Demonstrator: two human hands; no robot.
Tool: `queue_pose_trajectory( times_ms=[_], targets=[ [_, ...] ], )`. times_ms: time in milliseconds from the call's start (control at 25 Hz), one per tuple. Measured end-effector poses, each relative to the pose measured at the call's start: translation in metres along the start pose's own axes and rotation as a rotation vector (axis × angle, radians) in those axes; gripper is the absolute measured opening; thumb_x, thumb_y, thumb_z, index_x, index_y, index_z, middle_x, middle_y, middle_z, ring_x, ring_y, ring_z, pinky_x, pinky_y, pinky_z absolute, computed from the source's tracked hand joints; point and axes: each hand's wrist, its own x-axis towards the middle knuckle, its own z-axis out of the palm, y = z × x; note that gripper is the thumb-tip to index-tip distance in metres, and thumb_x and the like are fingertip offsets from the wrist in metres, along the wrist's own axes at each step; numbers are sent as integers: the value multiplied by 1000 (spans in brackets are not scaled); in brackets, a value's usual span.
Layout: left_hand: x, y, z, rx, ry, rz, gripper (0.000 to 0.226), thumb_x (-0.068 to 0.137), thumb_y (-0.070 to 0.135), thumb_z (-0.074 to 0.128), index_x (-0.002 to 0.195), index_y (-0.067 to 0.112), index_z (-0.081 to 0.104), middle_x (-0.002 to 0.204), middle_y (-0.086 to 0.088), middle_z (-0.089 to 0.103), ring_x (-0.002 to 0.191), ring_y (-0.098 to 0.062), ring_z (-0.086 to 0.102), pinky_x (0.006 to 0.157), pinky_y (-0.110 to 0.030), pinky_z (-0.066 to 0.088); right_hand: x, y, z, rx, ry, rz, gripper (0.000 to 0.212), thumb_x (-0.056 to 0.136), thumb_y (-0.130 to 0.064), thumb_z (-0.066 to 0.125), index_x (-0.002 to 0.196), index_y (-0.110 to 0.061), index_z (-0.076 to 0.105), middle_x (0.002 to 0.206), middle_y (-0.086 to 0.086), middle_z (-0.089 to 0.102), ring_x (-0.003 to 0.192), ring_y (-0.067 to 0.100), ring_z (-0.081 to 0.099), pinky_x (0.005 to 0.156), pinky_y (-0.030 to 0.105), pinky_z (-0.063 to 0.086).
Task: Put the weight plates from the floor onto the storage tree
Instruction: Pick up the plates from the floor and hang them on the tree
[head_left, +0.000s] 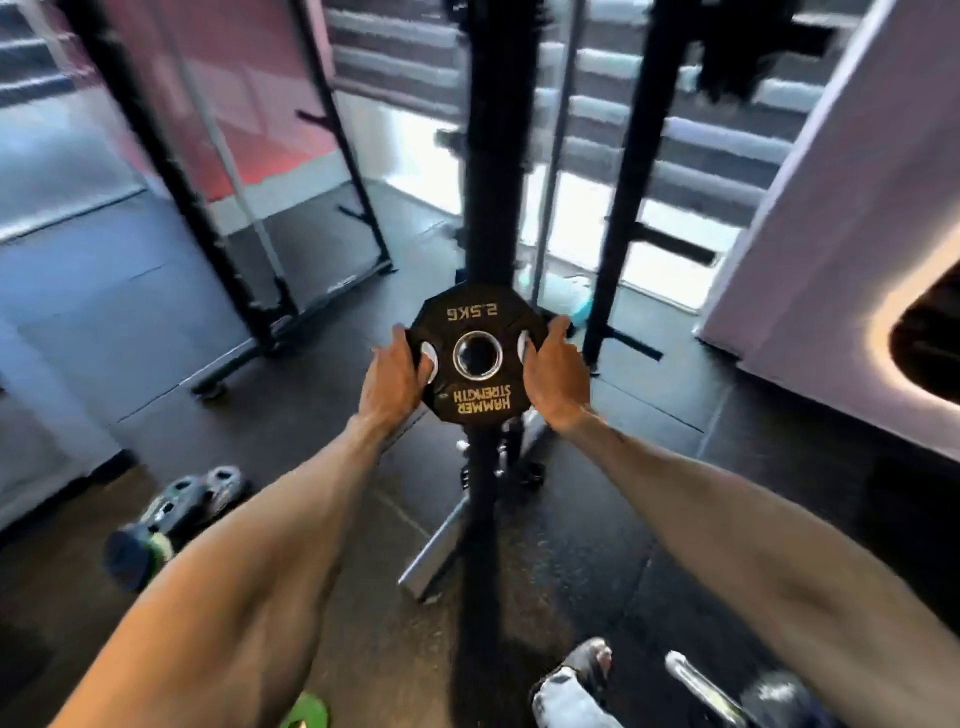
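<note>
You hold the weight plate (478, 400) upright, directly in front of the storage tree (493, 156), whose black post runs behind it. Your left hand (396, 382) and right hand (556, 382) each curl their fingers round an opposite edge, thumbs at the oval grip holes. The plate is a black, many-sided disc with a steel-ringed bore (its yellow lettering reads upside down to you). Left of the tree's base, more plates (192, 499), blurred, lie on the dark rubber floor (597, 545).

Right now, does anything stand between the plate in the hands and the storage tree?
Nothing visible does. The left hand and right hand hold the 2.5 kg plate directly before the tree's black upright; any peg behind it is hidden.
</note>
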Motion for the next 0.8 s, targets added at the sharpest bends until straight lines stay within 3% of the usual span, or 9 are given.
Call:
queue_pose_trajectory(
  times_ms=[80,240,400,560,680,800],
  targets=[
    [19,51,42,-18,-54,145,31,97,31,50,113,6,42,93,-23,68,84,-45,66,67,-47,51,20,43,-44,-39,112,73,41,101,-37,46,130,-9,36,113,17,68,99,40,66,78,45,51],
    [52,152,134,-42,-161,308,28,96,20,54,115,3,43,88,-24,68,81,-45,65,64,-45,49,51,138,-123,-40,305,181,25,100,-32,47,114,-13,37,99,16,69,89,42,65,69,40,44],
    [91,245,221,-110,-289,406,23,95,21,54,111,7,44,85,-19,69,77,-39,67,65,-48,55,92,218,-187,-78,473,264,26,100,-30,47,120,-15,41,99,16,68,88,41,66,68,41,47],
    [128,320,283,-123,-331,493,24,91,30,51,110,18,43,82,-17,68,76,-39,67,63,-50,56,132,270,-241,-104,547,281,26,102,-31,42,121,-14,43,104,12,70,92,38,68,71,42,52],
    [160,372,323,-152,-342,578,28,92,23,54,117,14,48,83,-18,69,76,-39,67,65,-49,55,162,298,-274,-92,639,281,26,102,-28,43,124,-13,43,105,11,69,93,34,68,69,35,47],
    [192,418,365,-155,-340,659,27,92,19,56,117,9,51,82,-18,69,74,-40,66,62,-42,52,197,327,-298,-96,711,346,29,102,-26,45,127,-13,43,105,13,69,96,37,66,71,40,47]
  ],
)
